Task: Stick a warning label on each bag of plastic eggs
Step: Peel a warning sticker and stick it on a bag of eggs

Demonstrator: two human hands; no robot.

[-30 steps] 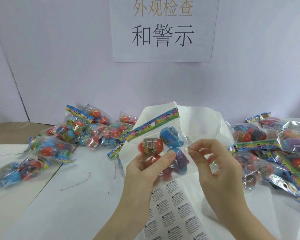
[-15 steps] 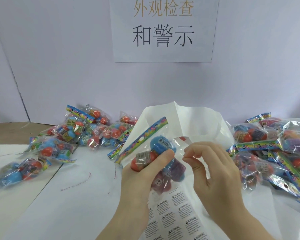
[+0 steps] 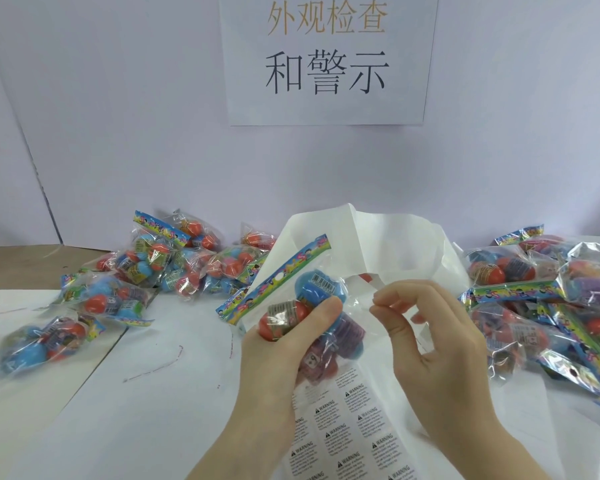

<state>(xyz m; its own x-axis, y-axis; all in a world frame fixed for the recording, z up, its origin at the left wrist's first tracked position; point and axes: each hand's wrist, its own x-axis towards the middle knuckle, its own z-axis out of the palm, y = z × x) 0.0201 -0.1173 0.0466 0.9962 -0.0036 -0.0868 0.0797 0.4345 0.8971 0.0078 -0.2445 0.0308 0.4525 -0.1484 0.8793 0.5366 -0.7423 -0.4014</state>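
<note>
Bag of plastic eggs [image 3: 312, 306] sits raised above the label sheet [image 3: 347, 427], gripped in the left hand [image 3: 274, 355], thumb pressed over the red egg. Beside it, the right hand [image 3: 440, 348] pinches thumb and forefinger together; whether a clear label is between them I cannot tell. Slick, crinkled film over round eggs could make a label crease or lift. Other bags lie heaped on the table [image 3: 136, 410] on both sides.

The paper sign [image 3: 328, 57] on the wall reads "外观检查" in tan and "和警示" in black. Each sticker on the label sheet [image 3: 347, 434] is headed "WARNING"; its smaller print is illegible.
</note>
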